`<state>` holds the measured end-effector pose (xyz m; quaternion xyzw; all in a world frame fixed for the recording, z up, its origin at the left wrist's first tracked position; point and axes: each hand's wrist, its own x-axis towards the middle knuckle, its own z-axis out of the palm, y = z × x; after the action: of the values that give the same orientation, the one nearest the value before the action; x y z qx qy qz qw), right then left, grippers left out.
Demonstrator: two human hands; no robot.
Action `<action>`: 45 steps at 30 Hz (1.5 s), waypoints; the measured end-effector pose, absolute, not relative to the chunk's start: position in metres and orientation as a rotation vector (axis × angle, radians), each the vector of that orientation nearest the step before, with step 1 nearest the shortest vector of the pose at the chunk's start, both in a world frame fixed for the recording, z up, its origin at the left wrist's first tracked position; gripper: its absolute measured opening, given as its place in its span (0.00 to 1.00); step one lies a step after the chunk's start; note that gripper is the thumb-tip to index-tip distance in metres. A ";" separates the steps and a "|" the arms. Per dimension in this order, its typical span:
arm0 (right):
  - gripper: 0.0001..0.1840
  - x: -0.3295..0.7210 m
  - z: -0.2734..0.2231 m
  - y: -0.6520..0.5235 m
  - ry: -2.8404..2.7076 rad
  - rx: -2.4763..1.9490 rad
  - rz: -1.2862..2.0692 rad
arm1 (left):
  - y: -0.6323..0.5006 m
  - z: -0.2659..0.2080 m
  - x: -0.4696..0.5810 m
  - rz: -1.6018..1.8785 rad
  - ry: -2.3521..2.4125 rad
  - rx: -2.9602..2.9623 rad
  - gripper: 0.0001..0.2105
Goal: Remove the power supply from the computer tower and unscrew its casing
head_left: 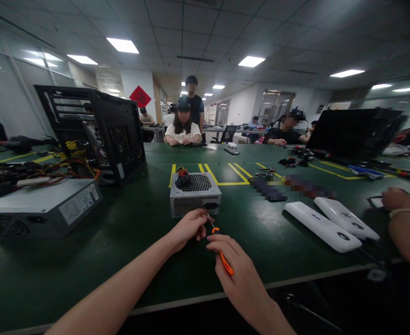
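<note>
Before the vented metal box, right fingers grip an orange screwdriver; whether left fingers pinch is unclear.

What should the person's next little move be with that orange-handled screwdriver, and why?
Probably check the tip's aim before turning the screwdriver. The right grip is round its handle, the shaft points toward the gray power supply, and the left grip is close to the tip. Whether the tip touches the supply is too small to tell.
</note>
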<state>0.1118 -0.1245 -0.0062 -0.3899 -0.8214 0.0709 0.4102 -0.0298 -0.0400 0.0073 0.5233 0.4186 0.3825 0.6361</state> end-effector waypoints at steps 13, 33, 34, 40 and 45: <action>0.13 0.112 -0.010 -0.124 -1.943 -1.109 -0.265 | -0.038 0.008 -0.032 0.858 0.899 1.171 0.10; 0.10 0.120 0.001 -0.126 -1.984 -1.148 -0.196 | -0.037 0.003 -0.031 0.861 0.887 1.242 0.11; 0.11 0.118 0.002 -0.128 -2.001 -1.145 -0.174 | -0.038 0.004 -0.031 0.860 0.887 1.243 0.11; 0.13 0.116 -0.004 -0.128 -2.045 -1.021 -0.147 | -0.039 0.005 -0.031 0.847 0.925 1.218 0.10; 0.14 0.118 -0.011 -0.124 -2.027 -0.949 -0.162 | -0.040 0.007 -0.030 0.837 0.923 1.224 0.10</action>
<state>0.1181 -0.1242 -0.0108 -0.3810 -0.8137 -0.0650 0.4341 -0.0302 -0.0402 0.0071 0.5370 0.4052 0.3671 0.6424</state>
